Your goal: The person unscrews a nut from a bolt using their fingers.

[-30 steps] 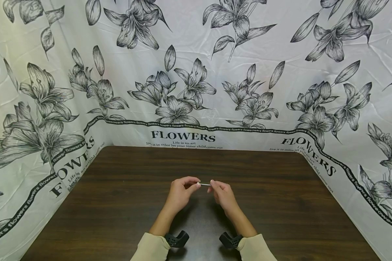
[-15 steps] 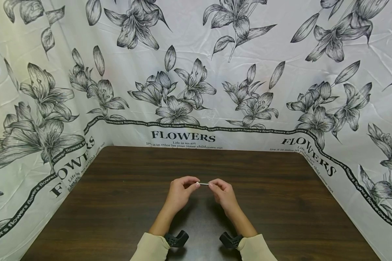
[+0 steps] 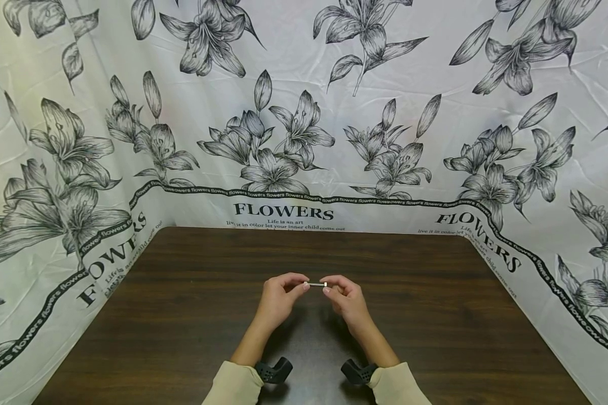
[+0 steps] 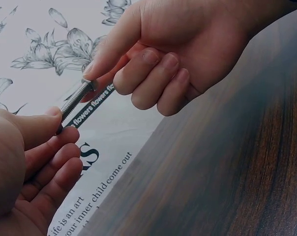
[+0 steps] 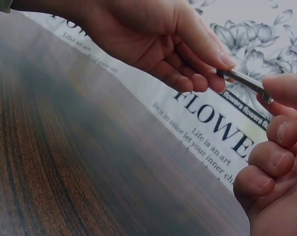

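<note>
In the head view a small metal bolt [image 3: 316,284] spans the gap between the two hands above the table, lying roughly level. Its threaded shank shows in both wrist views. My left hand [image 3: 277,298] pinches the darker end between thumb and forefinger, its other fingers loosely bent. At the opposite end, a wider hexagonal piece, head or nut I cannot tell which, sits between the thumb and forefinger of my right hand [image 3: 347,301]. That hand's remaining fingers [image 5: 271,160] curl towards the palm. Fingertips partly cover both ends.
A dark brown wood-grain table [image 3: 182,315] lies beneath the hands. White cloth [image 3: 334,140] printed with black flowers and lettering hangs around its back and sides. Each wrist wears a black camera band [image 3: 275,371].
My right fingertips have shifted slightly left along the bolt. Its thumb and forefinger have parted a little, exposing the hexagonal end. The left hand stays almost still.
</note>
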